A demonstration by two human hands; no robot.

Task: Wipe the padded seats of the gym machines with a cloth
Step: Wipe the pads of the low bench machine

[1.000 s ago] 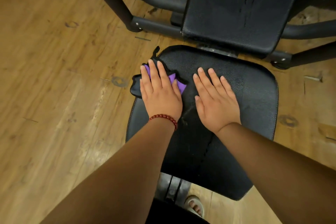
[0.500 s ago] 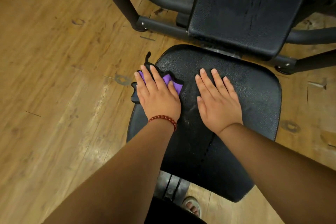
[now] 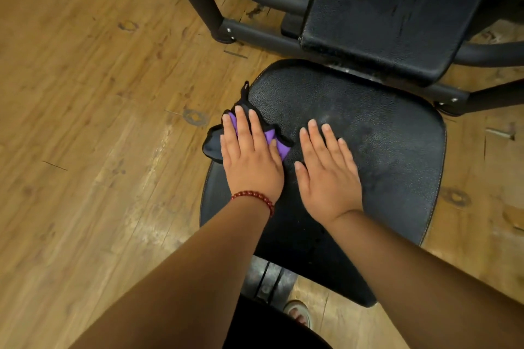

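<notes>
Left hand (image 3: 251, 163) is lying flat on the cloth (image 3: 276, 144), palm down, fingers straight and close together, pressing it onto the seat (image 3: 382, 150) rather than pinching it. Cloth is sitting at the seat's left edge, near the far left corner; a dark fold is hanging just past the edge over the floor (image 3: 85, 122). Purple fabric is showing between and beside the fingers, with black trim around it.

Right hand (image 3: 326, 176) is resting flat on bare padding just beside the left hand, fingers straight and slightly spread, holding nothing.

No containers in view.

Seat is black grained vinyl with rounded corners and light stitching along the rim, faint dull smears showing near the middle. Its right half and near end are lying uncovered. Backrest (image 3: 397, 8), same black vinyl with creases, is standing at the far edge. Black steel tubes (image 3: 255, 34) are running along the floor behind it. Floor is worn wood-look plank, open on the left. A red bead bracelet (image 3: 255, 197) is circling the left wrist. A sandalled foot (image 3: 299, 313) is showing below the seat's near end.
</notes>
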